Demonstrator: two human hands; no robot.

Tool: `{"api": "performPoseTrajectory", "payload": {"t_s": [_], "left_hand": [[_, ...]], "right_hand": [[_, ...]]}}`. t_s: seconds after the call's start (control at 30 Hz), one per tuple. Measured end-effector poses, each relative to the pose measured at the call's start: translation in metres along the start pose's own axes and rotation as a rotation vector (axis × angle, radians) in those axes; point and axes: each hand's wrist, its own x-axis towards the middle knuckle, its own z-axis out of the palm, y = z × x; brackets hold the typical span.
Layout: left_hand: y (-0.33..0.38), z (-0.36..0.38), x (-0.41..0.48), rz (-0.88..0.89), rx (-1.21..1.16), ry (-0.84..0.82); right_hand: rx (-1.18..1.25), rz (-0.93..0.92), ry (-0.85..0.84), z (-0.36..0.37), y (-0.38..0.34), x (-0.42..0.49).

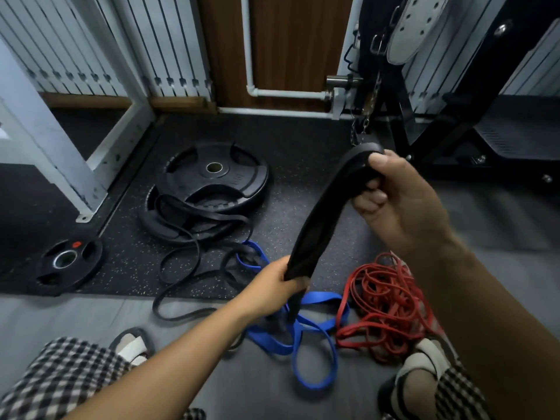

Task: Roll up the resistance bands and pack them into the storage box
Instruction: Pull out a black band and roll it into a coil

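the wide black band [321, 219] ran slantwise between both hands, clear of the floor. the right hand [400, 195] was clenched on its upper end, where the band was folded over into a tight bend with the thumb on top. the left hand [272, 283] gripped it lower down, and a tail hung below that fist toward the blue bands [306, 331]. the step looked like the start of a roll. it would go best with the fold held tight in the right hand, the layers flush at their edges, and the left hand feeding band under light tension so the coil could not spring open. red bands [385, 304] lay tangled just beside the blue ones, and thin black bands [188, 237] draped over a plate [213, 177]. no box was in view.
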Motion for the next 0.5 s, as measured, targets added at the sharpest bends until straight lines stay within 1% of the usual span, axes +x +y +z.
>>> {"api": "performPoseTrajectory", "payload": {"t_s": [0.03,0.07,0.1,0.13,0.17,0.2,0.23,0.27,0.37,0.4,0.43,0.5], "left_hand": [[0.001,0.000,-0.001,-0.001,-0.044,-0.002],[0.004,-0.001,-0.003,-0.002,-0.086,0.016],[0.008,-0.002,-0.005,-0.001,-0.149,0.049],[0.013,-0.005,-0.007,-0.004,-0.226,0.083],[0.018,-0.008,-0.009,-0.004,-0.308,0.114],[0.022,-0.012,-0.009,-0.003,-0.381,0.146],[0.025,-0.017,-0.008,-0.006,-0.452,0.185],[0.026,-0.021,-0.006,-0.010,-0.536,0.230],[0.028,-0.030,-0.001,-0.044,-0.857,0.323],[0.029,-0.029,0.000,-0.061,-0.968,0.328],[0.031,-0.028,-0.001,-0.082,-1.060,0.320],[0.035,-0.028,-0.002,-0.110,-1.168,0.303]], "right_hand": [[-0.090,-0.018,0.075,-0.006,-0.001,0.001],[-0.241,-0.039,0.144,-0.013,0.000,0.002],[-0.451,-0.050,0.194,-0.021,0.001,0.002],[-0.672,-0.031,0.212,-0.029,0.004,0.001],[-0.846,0.028,0.201,-0.034,0.007,-0.001],[-0.955,0.112,0.163,-0.036,0.012,-0.004],[-1.005,0.195,0.103,-0.035,0.018,-0.008],[-1.001,0.271,0.027,-0.031,0.026,-0.012],[-0.887,0.465,-0.225,-0.013,0.055,-0.029],[-0.887,0.479,-0.265,-0.009,0.068,-0.035],[-0.902,0.453,-0.261,-0.007,0.080,-0.038],[-0.897,0.371,-0.194,-0.006,0.095,-0.039]]}}
